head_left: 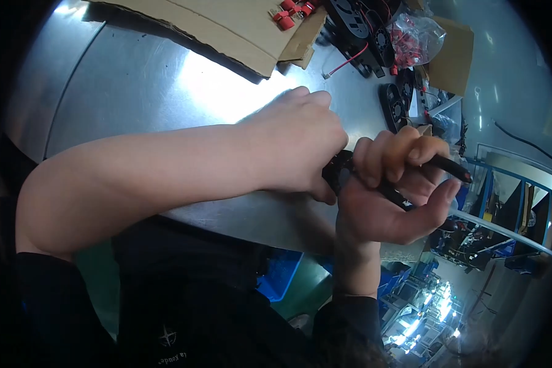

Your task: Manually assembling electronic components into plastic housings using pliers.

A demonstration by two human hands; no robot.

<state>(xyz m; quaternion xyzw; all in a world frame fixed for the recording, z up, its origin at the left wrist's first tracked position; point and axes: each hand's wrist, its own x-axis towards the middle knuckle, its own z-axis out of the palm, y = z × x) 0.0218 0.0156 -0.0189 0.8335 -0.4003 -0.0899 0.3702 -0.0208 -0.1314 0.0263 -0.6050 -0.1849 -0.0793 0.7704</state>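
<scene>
My left hand [300, 138] is closed, knuckles up, above the metal table. Its fingers wrap round a dark part [336, 172], which shows only between the two hands, so its kind is unclear. Right beside it, my right hand [395, 190] is turned palm up with curled fingers. It grips a black-handled tool that looks like pliers [452, 168]; one handle, with a reddish end, sticks out past the fingers. The tool's jaws are hidden by the hands.
A cardboard sheet [221, 34] covers the table's far side, with small red parts [284, 20] on it. Black fan housings [391, 107], a red cable [349, 60] and a plastic bag of red parts [417, 40] crowd the far right. Below the table edge is a blue bin [282, 279].
</scene>
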